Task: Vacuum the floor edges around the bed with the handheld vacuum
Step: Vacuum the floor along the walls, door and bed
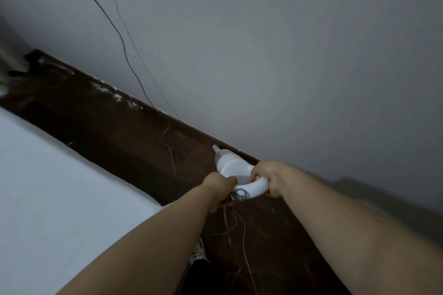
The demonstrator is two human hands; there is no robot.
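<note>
Both hands clamp the white handheld vacuum (231, 166): right hand (267, 178) on its loop handle, left hand (219, 188) at the cord end. Nozzle points away along the wall's floor edge; tip blurred.

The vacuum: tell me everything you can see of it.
The vacuum is a small white handheld unit that looks like smooth plastic, with a rounded body, a short tapered nozzle and a curved loop handle. It points away from the person, nozzle toward the line where the dark floor meets the wall. The right hand grips the handle; the left hand holds its rear end, where a grey cord hangs down.
</note>
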